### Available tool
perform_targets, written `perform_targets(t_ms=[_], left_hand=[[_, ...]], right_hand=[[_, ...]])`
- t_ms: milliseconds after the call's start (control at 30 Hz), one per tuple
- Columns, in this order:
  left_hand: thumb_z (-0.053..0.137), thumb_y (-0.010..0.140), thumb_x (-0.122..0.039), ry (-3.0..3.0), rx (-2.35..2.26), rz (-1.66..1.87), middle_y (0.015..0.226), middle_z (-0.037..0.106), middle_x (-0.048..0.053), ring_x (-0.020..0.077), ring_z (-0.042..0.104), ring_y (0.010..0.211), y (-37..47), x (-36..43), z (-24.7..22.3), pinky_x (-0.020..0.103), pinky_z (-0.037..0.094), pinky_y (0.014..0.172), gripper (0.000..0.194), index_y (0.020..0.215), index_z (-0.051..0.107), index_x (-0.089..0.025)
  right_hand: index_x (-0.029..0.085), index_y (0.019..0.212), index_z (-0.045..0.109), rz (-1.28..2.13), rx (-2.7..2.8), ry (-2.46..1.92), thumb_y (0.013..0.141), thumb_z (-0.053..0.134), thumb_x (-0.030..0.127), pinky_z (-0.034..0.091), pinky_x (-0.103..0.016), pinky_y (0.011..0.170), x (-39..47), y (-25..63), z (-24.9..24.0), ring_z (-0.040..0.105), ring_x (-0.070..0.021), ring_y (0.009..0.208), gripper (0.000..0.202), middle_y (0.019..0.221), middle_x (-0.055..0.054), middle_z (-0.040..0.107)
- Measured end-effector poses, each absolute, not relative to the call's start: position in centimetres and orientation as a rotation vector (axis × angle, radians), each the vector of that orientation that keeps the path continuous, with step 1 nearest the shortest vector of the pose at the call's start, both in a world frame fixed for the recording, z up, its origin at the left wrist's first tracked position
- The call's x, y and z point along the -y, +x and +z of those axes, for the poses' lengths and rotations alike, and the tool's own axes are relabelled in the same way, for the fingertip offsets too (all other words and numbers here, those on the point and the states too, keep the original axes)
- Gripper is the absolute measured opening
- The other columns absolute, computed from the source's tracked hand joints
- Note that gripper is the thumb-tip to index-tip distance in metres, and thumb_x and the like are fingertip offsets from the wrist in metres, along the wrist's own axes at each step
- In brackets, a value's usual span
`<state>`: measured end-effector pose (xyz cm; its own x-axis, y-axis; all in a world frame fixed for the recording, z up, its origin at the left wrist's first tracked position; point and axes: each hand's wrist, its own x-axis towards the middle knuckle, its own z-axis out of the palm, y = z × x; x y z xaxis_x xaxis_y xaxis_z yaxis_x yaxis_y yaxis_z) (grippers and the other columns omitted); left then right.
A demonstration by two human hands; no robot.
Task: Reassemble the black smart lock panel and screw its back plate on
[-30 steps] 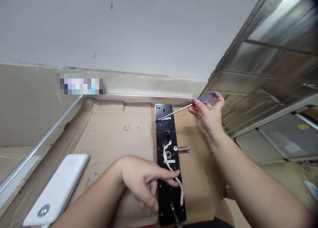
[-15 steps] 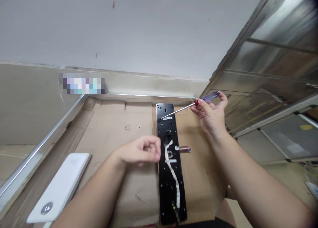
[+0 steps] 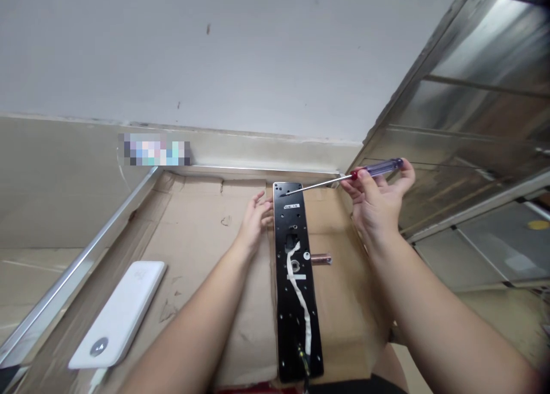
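A long black plate (image 3: 296, 331) with several screw holes lies lengthwise on the cardboard. A white wrapped cable (image 3: 301, 294) runs down its face. My right hand (image 3: 378, 205) is closed round the purple see-through handle of a screwdriver (image 3: 378, 168) with a red collar. Its thin shaft slants left, with the tip over the far end of the plate; whether it touches cannot be seen. My left hand (image 3: 256, 219) is beside the plate's left edge near that end, fingers apart and holding nothing. From the plate's right side sticks out a copper-coloured cylinder (image 3: 321, 259).
Brown cardboard (image 3: 201, 233) covers the work surface, bordered by a metal rail (image 3: 86, 251) on the left. A white power bank (image 3: 122, 311) with a cable lies at left. A blurred-out object (image 3: 157, 149) is at the back. A wall (image 3: 258, 56) rises behind.
My left hand has moved forward along the plate's left edge, and its curled fingers have spread. The screwdriver tip has shifted towards the plate's far end; my right hand has moved slightly right.
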<state>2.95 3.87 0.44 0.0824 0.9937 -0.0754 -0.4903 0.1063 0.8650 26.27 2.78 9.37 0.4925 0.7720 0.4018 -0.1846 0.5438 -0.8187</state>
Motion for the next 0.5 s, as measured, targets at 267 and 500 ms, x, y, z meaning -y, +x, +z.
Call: perform_targets(t_ms=[267, 500], left_hand=[[0.082, 0.080, -0.041, 0.735, -0.667, 1.273, 0.103, 0.074, 0.005, 0.0184, 0.069, 0.084, 5.3, -4.7, 1.2, 0.032, 0.054, 0.079, 0.085, 0.150, 0.036, -0.029], [0.081, 0.079, -0.034, 0.827, -0.647, 1.240, 0.090, 0.073, 0.000, 0.0146, 0.067, 0.068, 5.1, -4.3, 0.8, 0.032, 0.055, 0.074, 0.092, 0.155, 0.030, -0.030]], right_hand=[[0.041, 0.137, 0.024, 0.436, 0.967, -0.816, 0.082, 0.080, 0.026, 0.067, -0.040, 0.085, -0.5, 24.5, 11.2, 0.072, -0.0185, 0.095, 0.080, 0.112, 0.000, 0.067], [0.047, 0.141, 0.025, 0.164, 1.220, -0.767, 0.078, 0.081, 0.035, 0.070, -0.040, 0.068, -2.3, 22.3, 13.8, 0.073, -0.0217, 0.087, 0.085, 0.114, -0.001, 0.063]])
